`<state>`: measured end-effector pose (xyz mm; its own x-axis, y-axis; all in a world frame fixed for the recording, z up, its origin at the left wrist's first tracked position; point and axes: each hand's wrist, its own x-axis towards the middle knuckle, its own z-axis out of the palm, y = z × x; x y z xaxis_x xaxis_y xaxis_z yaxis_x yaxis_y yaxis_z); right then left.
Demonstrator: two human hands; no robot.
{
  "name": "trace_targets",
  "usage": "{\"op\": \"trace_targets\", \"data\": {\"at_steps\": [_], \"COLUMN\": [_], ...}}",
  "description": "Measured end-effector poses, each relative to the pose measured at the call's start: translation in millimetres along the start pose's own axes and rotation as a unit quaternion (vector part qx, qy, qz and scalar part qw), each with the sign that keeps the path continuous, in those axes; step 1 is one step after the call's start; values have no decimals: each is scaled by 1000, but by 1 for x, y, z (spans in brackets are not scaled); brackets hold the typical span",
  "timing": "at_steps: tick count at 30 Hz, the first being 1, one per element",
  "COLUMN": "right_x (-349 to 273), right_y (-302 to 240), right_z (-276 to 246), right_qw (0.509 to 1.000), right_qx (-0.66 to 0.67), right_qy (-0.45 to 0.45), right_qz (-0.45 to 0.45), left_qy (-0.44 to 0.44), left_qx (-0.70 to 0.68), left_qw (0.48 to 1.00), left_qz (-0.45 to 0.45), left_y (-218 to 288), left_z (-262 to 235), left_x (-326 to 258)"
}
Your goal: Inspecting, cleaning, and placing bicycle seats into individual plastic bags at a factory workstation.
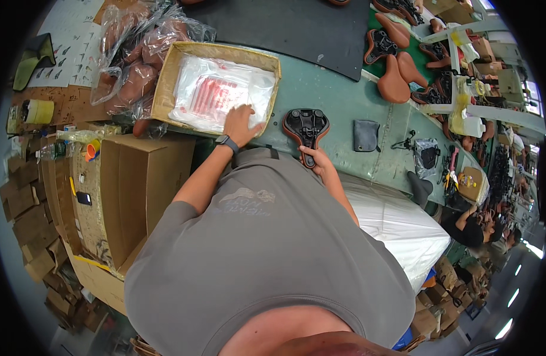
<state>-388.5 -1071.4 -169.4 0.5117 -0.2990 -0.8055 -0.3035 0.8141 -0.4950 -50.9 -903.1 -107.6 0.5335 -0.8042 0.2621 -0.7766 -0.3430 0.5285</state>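
Observation:
My left hand [240, 123] lies flat, fingers spread, on a stack of clear plastic bags [216, 95] inside a shallow cardboard tray [166, 89] on the green workbench [338, 101]. A dark watch sits on that wrist. My right hand [316, 159] grips the narrow nose of a brown bicycle saddle [305, 127] that lies upside down on the bench, its black underside and rails facing up.
A clear bag of brown saddles [133, 59] sits left of the tray. An open cardboard box [142, 190] stands at my left. A small dark pouch [365, 135], more brown saddles [397, 77] and white bottles [466, 121] lie along the bench. Other people work at far right.

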Motion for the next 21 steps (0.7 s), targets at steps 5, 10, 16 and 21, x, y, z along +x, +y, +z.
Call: {"op": "trace_targets", "data": {"at_steps": [5, 10, 16, 21], "right_x": [-12, -15, -65, -57], "right_y": [-9, -20, -59, -107], "right_z": [18, 30, 71, 144], "right_qw": [999, 996, 998, 978], "right_qx": [39, 73, 36, 0], "right_qy": [17, 2, -38, -195], "right_qz": [-5, 54, -44, -69], "left_qy": [-231, -311, -133, -88], "left_qx": [-90, -46, -92, -115], "left_qw": [941, 922, 966, 973], "left_qz": [-231, -227, -203, -182], "left_y": [-21, -72, -77, -25], "left_z": [49, 107, 52, -30], "left_x": [32, 37, 31, 36]}}
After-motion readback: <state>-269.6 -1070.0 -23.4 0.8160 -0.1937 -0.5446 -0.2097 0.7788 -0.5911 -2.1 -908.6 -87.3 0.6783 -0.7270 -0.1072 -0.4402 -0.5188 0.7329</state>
